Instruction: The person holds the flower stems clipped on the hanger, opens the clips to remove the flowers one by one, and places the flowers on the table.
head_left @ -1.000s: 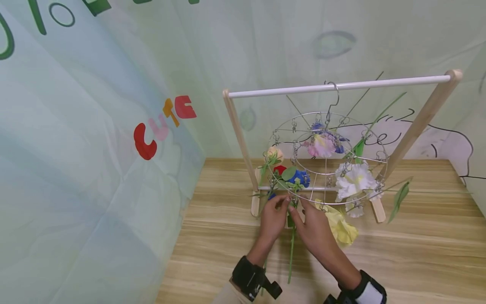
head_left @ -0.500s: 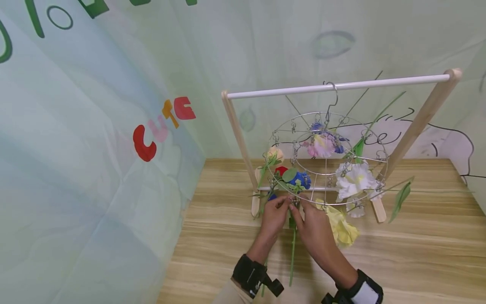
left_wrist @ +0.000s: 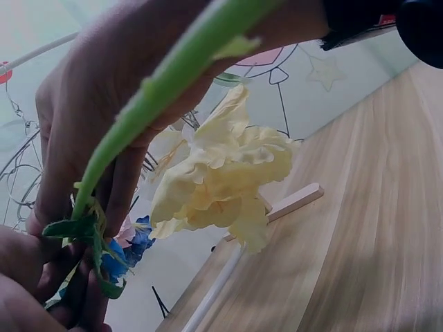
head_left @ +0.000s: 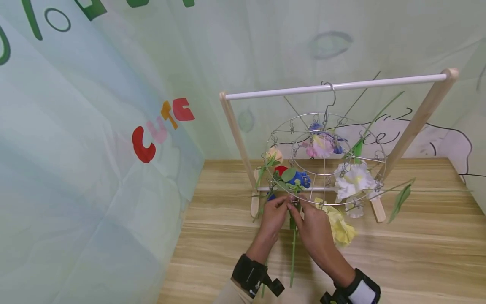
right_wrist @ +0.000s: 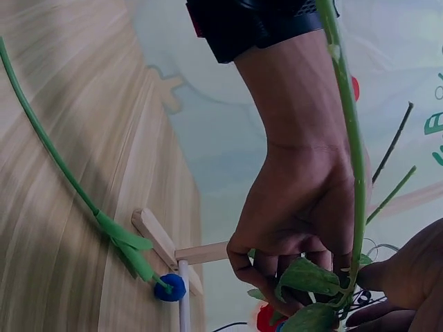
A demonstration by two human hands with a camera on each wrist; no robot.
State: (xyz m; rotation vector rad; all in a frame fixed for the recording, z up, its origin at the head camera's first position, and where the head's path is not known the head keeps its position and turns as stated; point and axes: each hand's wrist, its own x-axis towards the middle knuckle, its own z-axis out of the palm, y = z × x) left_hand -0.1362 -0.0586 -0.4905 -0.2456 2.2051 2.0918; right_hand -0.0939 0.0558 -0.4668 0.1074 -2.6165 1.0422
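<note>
Flowers on a hanging wire rack, with both hands at its front edge. The left hand and right hand met there, fingertips bent and pinching the leafy top of a green stem, whose lower length pointed down toward the table. Whether either hand also squeezed a clip was hidden by the fingers, as was the bloom to which the stem belonged; a blue flower and a red one lay just above.

Judged from the arrangement, the work was well advanced: peach, pink, white and yellow flowers appeared to be hung already, while some clips at the back bore nothing. The grasped stem seemed not yet secured.

Materials: the rack consisted of concentric circles of thin, shiny wire, hooked over a smooth white bar between pale wooden legs. The petals looked like fabric, broad and ruffled in the white and yellow blooms, compact in the blue. The stem was slender and slightly knobbed, its leaves veined; the table showed streaked wood grain.
</note>
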